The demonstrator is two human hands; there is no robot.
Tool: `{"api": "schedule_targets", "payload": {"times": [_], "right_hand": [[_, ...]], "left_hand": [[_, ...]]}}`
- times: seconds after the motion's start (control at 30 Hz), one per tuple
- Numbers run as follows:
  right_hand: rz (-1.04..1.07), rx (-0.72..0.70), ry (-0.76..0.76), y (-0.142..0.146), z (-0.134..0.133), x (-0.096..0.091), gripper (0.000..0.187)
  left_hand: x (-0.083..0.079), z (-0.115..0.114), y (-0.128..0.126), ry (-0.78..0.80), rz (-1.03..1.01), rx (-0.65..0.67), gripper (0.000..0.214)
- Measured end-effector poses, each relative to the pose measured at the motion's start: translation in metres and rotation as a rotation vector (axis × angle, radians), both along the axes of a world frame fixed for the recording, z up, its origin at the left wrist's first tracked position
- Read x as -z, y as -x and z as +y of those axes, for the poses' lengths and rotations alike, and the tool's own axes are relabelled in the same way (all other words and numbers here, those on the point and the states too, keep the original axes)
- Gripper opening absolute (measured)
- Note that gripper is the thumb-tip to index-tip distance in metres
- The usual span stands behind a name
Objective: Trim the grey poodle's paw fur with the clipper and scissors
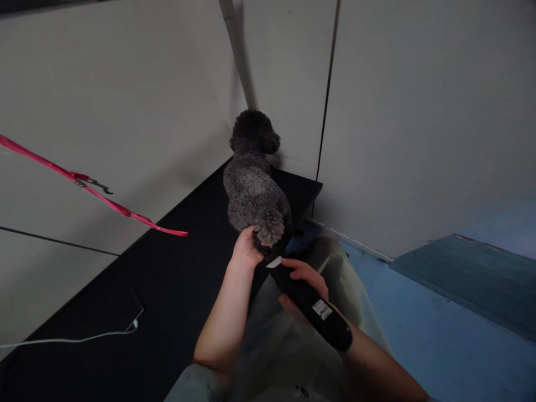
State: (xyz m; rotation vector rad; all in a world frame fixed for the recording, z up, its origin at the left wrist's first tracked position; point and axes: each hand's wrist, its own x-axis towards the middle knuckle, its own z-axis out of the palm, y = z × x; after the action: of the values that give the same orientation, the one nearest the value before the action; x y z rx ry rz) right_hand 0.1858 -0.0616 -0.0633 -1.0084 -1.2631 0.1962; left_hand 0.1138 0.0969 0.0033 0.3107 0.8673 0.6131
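Observation:
A grey curly-haired dog, looking like a poodle, is on the black table with its back to me and its head toward the wall corner. My left hand is closed around a dark, furry hind leg just below the tail; its fingertips are mostly hidden. In my right hand lies a black hair clipper with a pale blade head and a white label. The blade points up and left, close to the held leg; I cannot tell whether it touches.
A pink leash with a metal clip hangs at the left. On the table a dark phone is plugged into a white cable. Pale walls meet behind the dog. A blue-grey board lies on the blue floor at right.

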Motion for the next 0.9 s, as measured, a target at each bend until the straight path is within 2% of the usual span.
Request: {"api": "schedule_targets", "payload": {"times": [0.17,0.27,0.4,0.57,0.9], "right_hand": [[0.061,0.016,0.025,0.005,0.006,-0.003,0.041],[0.018,-0.081,0.066,0.003,0.008,-0.009,0.039],[0.106,-0.152,0.11,-0.006,0.013,-0.019,0.034],[0.1,-0.283,0.222,-0.019,0.021,-0.031,0.032],[-0.005,-0.193,0.179,-0.011,0.035,-0.023,0.041]], "left_hand": [[0.011,0.006,0.007,0.032,-0.042,0.008,0.016],[0.015,0.01,0.014,0.043,-0.083,0.029,0.016],[0.017,0.012,0.021,0.05,-0.141,0.073,0.018],[0.019,0.015,0.025,0.015,-0.086,0.101,0.018],[0.02,0.014,0.021,-0.057,-0.033,0.065,0.017]]}}
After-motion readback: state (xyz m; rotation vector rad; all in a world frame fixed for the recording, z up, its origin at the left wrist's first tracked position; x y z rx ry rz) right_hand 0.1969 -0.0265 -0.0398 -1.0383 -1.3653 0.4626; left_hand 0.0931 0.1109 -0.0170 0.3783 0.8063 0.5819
